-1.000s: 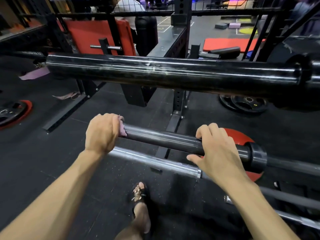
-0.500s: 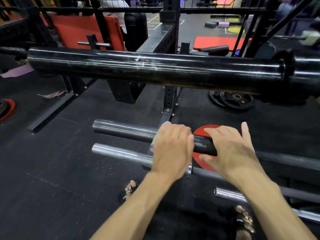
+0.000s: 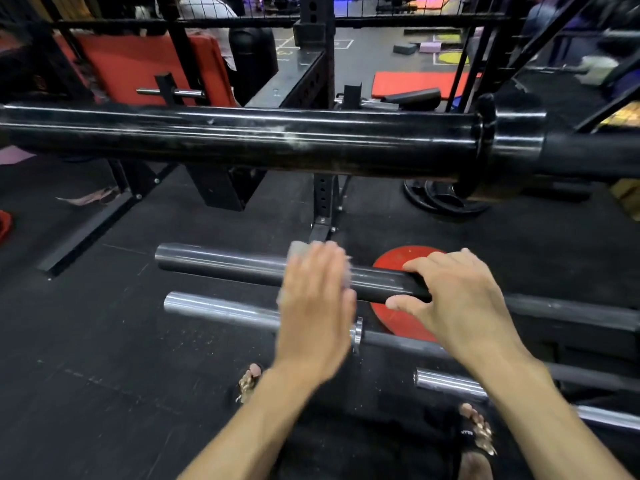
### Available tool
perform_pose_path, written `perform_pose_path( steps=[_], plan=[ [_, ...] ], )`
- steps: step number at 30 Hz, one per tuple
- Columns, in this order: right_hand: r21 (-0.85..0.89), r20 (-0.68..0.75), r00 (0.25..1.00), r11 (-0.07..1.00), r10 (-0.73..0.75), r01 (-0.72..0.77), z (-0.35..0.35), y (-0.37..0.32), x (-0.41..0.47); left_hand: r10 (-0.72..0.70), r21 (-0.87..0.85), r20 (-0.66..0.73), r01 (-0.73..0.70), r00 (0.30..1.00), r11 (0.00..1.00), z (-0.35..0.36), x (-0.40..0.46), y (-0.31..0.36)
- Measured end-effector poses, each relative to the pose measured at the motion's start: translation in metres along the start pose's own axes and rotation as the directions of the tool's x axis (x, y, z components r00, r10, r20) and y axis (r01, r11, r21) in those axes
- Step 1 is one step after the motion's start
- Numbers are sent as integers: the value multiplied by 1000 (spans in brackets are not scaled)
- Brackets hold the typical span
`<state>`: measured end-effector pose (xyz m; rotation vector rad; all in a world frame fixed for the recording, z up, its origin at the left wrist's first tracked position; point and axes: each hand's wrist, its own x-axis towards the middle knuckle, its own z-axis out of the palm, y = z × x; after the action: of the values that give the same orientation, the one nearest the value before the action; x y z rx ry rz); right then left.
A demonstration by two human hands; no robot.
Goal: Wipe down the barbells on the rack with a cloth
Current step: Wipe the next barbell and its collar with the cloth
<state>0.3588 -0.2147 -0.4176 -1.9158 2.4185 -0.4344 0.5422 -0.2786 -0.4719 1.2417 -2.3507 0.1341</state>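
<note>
Several barbells lie across the rack. A thick black barbell sleeve (image 3: 242, 140) crosses the top of the view. Below it runs a dark grey barbell sleeve (image 3: 221, 263). My left hand (image 3: 315, 299), blurred by motion, wraps a pale pink cloth (image 3: 299, 249) around that grey sleeve near its middle. My right hand (image 3: 453, 296) grips the same sleeve further right, thumb underneath. A chrome barbell sleeve (image 3: 218, 308) lies lower, just under my left hand, and another chrome sleeve (image 3: 450, 382) sits lowest at the right.
A red weight plate (image 3: 398, 261) lies on the black floor behind my right hand. Black plates (image 3: 440, 199) sit further back. A black rack upright (image 3: 322, 202) stands in the middle. A red bench pad (image 3: 138, 71) is at the back left. My sandalled feet (image 3: 249, 382) are below.
My left hand with the cloth slid right along the grey sleeve from its left end to beside my right hand. The view shifted too.
</note>
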Motion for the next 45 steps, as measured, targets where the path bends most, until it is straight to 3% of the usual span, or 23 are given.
perform_pose_path(
  steps=[3,7,9,12,16,21,23,26,27,28,30,32,33,37,40,43,45],
  plan=[
    [129,36,999,992,2,-6,-2,12,1,231,-66,51,-228,972,971,11,0,45],
    [278,34,999,960,-30,20,-2,32,-7,401,-125,108,-388,910,913,-7,17,15],
    [269,26,999,963,-29,21,-1,40,-13,325,-152,86,-310,942,938,-14,21,-18],
    [192,38,998,981,-41,33,0,45,-21,60,-160,3,-59,998,985,-19,19,-44],
    [141,26,1000,990,-8,4,-4,45,-29,-200,-228,-74,178,977,957,-17,20,-1],
    [149,38,999,989,14,-20,-6,53,-44,118,-327,46,-97,992,940,4,9,86],
    [168,37,999,986,15,-21,-8,57,-54,122,-511,77,-66,990,857,4,-4,93],
    [179,9,1000,983,24,-25,-13,62,-69,205,-630,129,-79,970,773,-1,-32,75],
    [188,2,999,982,33,-33,-16,61,-73,235,-673,208,-36,949,739,-3,-44,70],
    [204,-5,999,978,41,-39,-19,59,-77,214,-745,324,110,921,658,-10,-56,68],
    [250,-9,998,967,55,-51,-26,54,-87,50,-809,476,415,878,416,-25,-74,65],
    [271,-2,998,961,62,-59,-31,51,-99,-230,-760,402,463,886,457,-28,-84,52],
    [276,-1,998,959,63,-60,-32,50,-104,-354,-734,373,507,857,453,-28,-85,45],
    [286,-4,999,957,53,-50,-37,47,-120,-559,-761,469,634,683,136,-43,-60,40],
    [318,-15,999,947,41,-35,-36,41,-124,-537,-798,523,601,661,-37,-63,-29,41],
    [353,-26,999,935,43,-31,-31,28,-121,-496,-812,513,583,701,-17,-73,-14,52],
    [425,-10,1000,905,0,4,-26,13,-116,-426,-816,544,574,723,-69,-76,-14,60]
  ],
)
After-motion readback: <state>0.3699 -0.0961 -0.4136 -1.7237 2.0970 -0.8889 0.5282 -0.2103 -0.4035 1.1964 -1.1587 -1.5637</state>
